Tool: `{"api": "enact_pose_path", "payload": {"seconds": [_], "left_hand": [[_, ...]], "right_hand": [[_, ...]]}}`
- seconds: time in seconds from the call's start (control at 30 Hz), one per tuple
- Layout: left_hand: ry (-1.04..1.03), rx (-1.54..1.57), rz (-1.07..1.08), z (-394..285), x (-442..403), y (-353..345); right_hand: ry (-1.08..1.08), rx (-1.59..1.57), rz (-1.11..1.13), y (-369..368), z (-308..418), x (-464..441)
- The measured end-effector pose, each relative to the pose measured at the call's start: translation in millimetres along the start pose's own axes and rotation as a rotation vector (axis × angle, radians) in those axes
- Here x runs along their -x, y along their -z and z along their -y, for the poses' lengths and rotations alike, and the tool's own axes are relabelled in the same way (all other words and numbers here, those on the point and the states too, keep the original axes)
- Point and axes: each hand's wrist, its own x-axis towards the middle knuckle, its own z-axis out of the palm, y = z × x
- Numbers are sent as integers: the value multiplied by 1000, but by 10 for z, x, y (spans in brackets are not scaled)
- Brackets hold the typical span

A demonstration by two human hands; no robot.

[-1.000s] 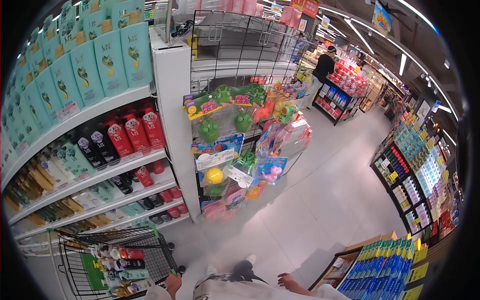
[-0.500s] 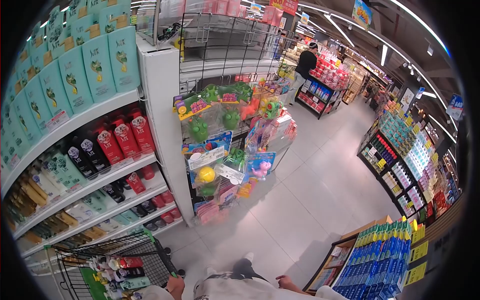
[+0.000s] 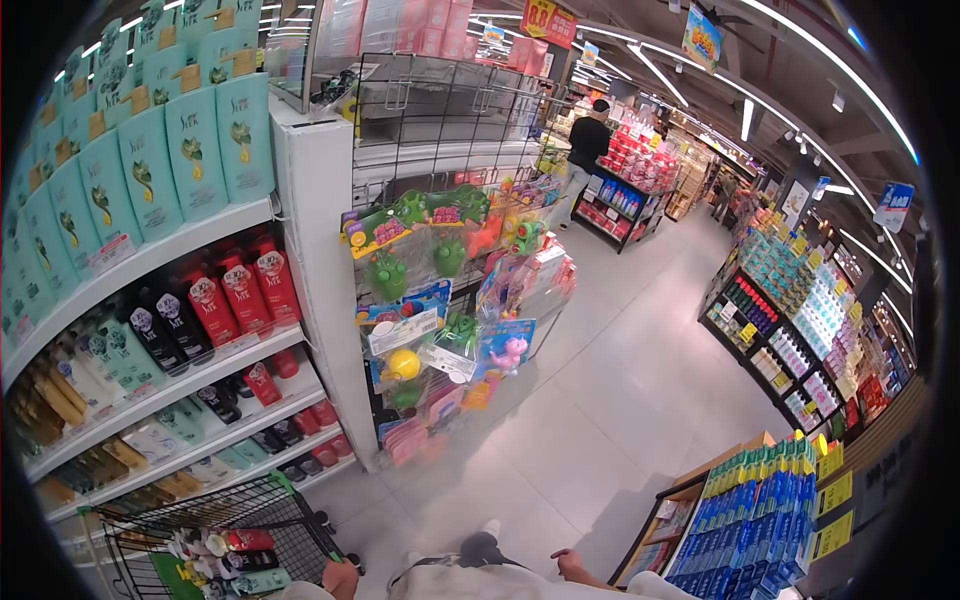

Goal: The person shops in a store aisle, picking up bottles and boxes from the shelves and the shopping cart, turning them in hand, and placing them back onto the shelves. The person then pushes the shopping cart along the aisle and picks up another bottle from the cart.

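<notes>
My left hand is closed on the near edge of a shopping cart at the bottom left. Several bottles lie in the cart, among them red, black and pale green ones, beside a green panel. My right hand hangs by my right side with nothing visible in it, its index finger extended and the other fingers partly hidden. Nearest to that hand is a display of blue and green boxes, which it does not touch.
Shelves of shampoo bottles line the left. A wire rack with hanging toys stands ahead. A tiled aisle runs forward past another display on the right. Farther off stands a person in black.
The view has turned slightly right, so the rack and far displays sit further left. My left hand stays on the cart, and my right hand remains low at my side.
</notes>
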Motion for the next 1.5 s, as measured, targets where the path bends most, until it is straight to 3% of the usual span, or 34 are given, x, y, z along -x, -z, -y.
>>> {"api": "enact_pose_path", "payload": {"seconds": [0.23, 0.37, 0.63, 0.83, 1.1, 1.5], "left_hand": [[5, 57, 77, -75, -173, 155], [2, 17, -22, -45, -443, -36], [-94, 10, -142, -53, -525, -91], [-58, 18, -113, -44, -576, -94], [-56, 61, -111, -71, -549, 4], [-39, 16, -127, -97, -623, 9]], "right_hand": [[-87, -131, 133, -117, -33, 63], [-115, -114, 177, -167, -120, 82], [-10, 95, -48, -218, -169, 345], [-38, 48, -35, -335, -149, 380], [-110, -114, 167, -443, -173, 336], [-181, -73, 218, -405, -138, 349]]}}
